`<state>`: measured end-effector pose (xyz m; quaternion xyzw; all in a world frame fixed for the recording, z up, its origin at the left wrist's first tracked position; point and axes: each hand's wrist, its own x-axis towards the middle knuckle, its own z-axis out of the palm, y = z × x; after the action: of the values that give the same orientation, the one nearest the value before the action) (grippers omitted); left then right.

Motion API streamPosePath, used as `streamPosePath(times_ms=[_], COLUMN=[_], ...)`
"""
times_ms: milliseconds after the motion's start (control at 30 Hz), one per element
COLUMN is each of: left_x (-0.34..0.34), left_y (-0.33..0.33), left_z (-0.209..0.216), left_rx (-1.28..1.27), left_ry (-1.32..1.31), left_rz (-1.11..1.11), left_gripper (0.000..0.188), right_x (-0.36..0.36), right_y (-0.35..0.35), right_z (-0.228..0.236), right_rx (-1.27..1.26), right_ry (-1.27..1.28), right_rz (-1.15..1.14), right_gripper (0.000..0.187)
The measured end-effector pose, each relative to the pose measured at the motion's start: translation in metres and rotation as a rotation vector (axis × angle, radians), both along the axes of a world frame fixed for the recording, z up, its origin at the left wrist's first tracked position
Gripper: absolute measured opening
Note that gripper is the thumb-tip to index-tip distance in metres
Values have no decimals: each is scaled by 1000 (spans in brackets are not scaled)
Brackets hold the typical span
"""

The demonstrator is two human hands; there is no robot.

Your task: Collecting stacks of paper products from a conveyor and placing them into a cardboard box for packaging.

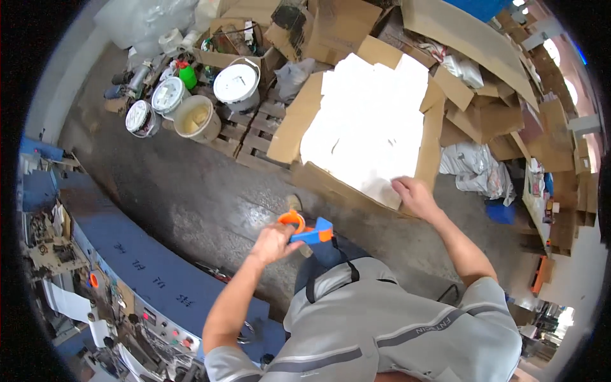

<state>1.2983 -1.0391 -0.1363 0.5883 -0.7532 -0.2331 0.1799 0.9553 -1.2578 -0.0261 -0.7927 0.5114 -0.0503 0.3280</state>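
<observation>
Orange-blue tape dispenser [307, 230], clenched in left hand [272, 243] at frame centre, may drift off-seam if right hand [414, 196], flat on the white sheets [369, 130], lets the carton [299, 121] shift.

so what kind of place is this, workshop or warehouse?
Probably a packing or print-finishing workshop. Flattened cardboard sheets pile up by a big open carton of white sheets, lidded buckets stand on a wooden pallet, and a blue machine with a button panel runs along the left.

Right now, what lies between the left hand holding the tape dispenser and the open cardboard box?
Head view: only bare grey concrete floor separates the left hand, gripping the orange-and-blue tape dispenser, from the cardboard box.
</observation>
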Motion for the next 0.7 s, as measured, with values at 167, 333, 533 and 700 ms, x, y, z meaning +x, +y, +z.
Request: streamPosePath(times_ms=[167,333,533,700], left_x=[8,15,44,45], left_y=[-30,-83,-125,-152], left_z=[-24,-26,-34,-41], left_rx=[154,122,277,386], left_ry=[81,130,231,275], left_rz=[-33,-107,-233,-488], left_gripper=[41,35,38,38], right_x=[228,370,407,387], right_y=[-37,-64,-97,-160], right_z=[-102,-266,-450,-536], right_rx=[-203,-35,-703,-343], right_ry=[-164,484,665,614], right_rz=[562,1064,1135,1182], right_gripper=[25,37,37,28])
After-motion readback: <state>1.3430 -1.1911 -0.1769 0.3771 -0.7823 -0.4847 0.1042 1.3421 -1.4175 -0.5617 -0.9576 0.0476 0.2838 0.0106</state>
